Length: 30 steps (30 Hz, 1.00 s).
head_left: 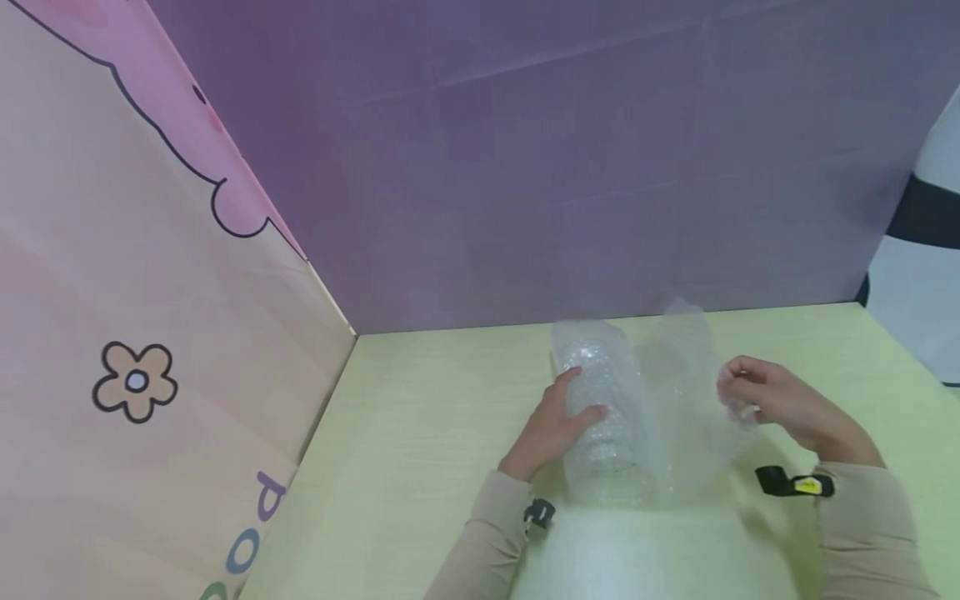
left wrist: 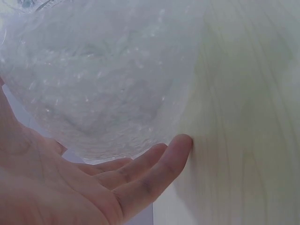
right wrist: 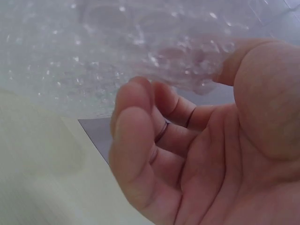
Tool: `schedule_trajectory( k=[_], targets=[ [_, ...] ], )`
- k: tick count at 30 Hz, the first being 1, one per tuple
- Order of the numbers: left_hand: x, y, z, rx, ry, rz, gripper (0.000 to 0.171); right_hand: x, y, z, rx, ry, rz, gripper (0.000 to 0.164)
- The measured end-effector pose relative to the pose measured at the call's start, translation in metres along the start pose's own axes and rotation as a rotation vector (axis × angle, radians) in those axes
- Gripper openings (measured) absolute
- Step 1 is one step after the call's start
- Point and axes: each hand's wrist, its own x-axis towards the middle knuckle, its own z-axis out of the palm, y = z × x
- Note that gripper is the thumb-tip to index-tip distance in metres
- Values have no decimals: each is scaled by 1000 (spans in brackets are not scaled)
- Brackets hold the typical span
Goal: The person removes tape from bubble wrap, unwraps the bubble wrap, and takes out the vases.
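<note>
Head view puts the work at a midway point: a bundle (head_left: 592, 375) in bubble wrap lies lengthwise on the pale wood-grain table (head_left: 420, 433), near the back edge, with a broad free flap (head_left: 682, 400) of the wrap spread out to its right. On the covered side, the wrap lies around a rounded shape, and the bubbles glint over its upper surface; what sits inside cannot be made out, though a clear, curved edge (left wrist: 47, 4) at the corner of the left wrist view hints at something see-through. The left hand (head_left: 549, 429) rests on the bundle with its fingers spread and only slightly bent, thumb on top, steadying it rather than clenching it. The right hand (head_left: 783, 404) pinches the outer edge of the flap between thumb and bent fingers, holding it up off the table, as the right wrist view also shows. So, of 2 parts to the job, the body of the bundle looks covered, while the flap is not laid against it. Whether the wrap is being put on or taken off cannot be told from these pictures alone. If it is wrapping, as I would judge, the flap is left to bring over, and both ends would need closing: at the near end the wrap extends loosely past the rounded shape, and no tape shows on it.
</note>
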Motion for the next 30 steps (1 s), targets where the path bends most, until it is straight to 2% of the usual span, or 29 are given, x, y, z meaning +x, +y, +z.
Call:
schedule_trajectory(
  k=[13,21,30],
  targets=[
    [1,1,1,5,1,2,76,-1,7,-6,-15,-9,24,27],
    [1,1,1,5,-2,4,76,-2,13,-9,-30,-16,26,27],
    [0,2,1,1,1,-6,75,-2,18,-10,-61,-25,71,25]
  ],
)
